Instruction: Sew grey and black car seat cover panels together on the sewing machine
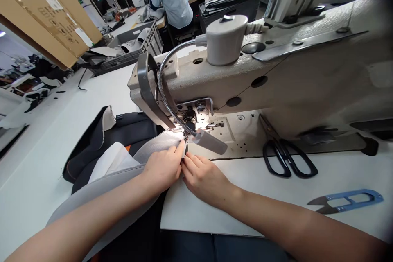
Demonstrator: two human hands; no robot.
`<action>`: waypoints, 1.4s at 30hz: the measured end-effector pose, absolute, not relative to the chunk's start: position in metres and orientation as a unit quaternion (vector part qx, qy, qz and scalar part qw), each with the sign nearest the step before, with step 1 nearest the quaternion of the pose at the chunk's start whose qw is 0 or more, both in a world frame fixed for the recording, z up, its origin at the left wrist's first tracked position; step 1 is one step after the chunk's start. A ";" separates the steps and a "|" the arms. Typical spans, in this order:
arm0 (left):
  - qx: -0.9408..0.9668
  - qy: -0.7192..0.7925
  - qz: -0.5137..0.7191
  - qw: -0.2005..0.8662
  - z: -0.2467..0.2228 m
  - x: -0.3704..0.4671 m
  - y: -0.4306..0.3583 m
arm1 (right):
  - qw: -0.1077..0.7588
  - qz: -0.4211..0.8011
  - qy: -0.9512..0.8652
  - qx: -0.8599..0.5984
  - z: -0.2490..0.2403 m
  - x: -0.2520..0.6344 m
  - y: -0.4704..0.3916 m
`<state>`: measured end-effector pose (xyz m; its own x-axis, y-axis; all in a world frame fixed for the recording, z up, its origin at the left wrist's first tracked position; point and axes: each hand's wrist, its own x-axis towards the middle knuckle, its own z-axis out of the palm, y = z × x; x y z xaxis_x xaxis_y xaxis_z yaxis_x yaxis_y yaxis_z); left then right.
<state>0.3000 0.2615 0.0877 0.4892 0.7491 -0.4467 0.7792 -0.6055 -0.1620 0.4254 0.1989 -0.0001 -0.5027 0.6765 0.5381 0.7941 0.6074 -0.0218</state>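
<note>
Grey cloth (155, 147) under left hand (162, 168), trailing over near edge of desk (199, 217); fingers closed on it, right hand (205, 178) likewise.

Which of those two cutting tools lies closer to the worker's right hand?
The scissors with black looped handles; the blue snips lie farther off to the right of the right hand.

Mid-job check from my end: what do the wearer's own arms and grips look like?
The left grip and right grip are bare human hands, with no gloves, rings or watch visible. The left forearm and right forearm are uncovered; no sleeve shows.
</note>
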 end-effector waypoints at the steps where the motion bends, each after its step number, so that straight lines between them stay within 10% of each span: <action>1: 0.867 0.437 -0.236 0.033 0.086 0.298 0.260 | 0.260 -0.114 -0.858 -0.429 -0.001 0.425 0.199; 42: 0.889 0.411 -0.191 0.065 0.083 0.291 0.277 | 0.251 -0.075 -0.860 -0.437 0.005 0.432 0.205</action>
